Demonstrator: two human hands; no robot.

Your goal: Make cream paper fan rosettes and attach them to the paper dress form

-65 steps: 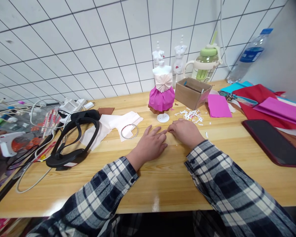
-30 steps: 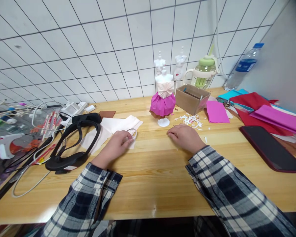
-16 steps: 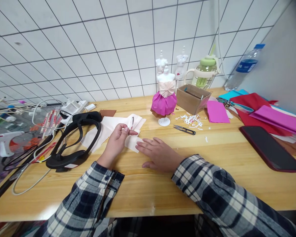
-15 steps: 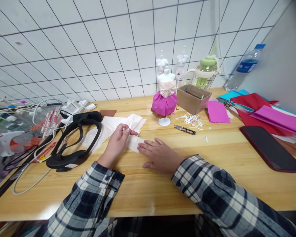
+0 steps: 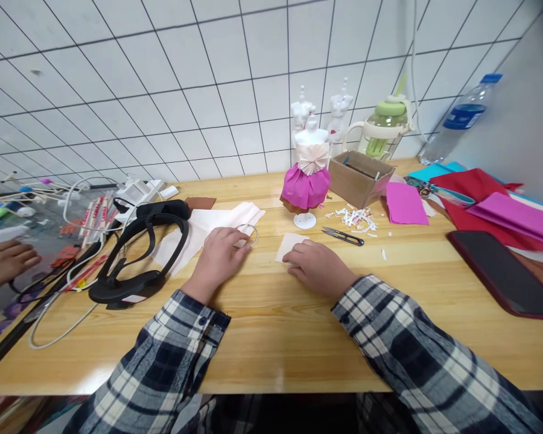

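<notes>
At your desk, I can't tell if your left hand or right hand has a closed grip. Small pale paper lies mid-desk, touching the right one, maybe pressed flat; the ring touches the left.

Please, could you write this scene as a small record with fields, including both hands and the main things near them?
Left hand: partly covering a metal ring; grip unclear
Right hand: fingertips at the lower edge of a small pale paper
Scissors: lying on the table, beside white paper scraps
Mannequin: upright, pale pleated top, pink skirt
Box: behind the scraps
Phone: lying at right, screen dark
Another person's hand: at the far left
</notes>
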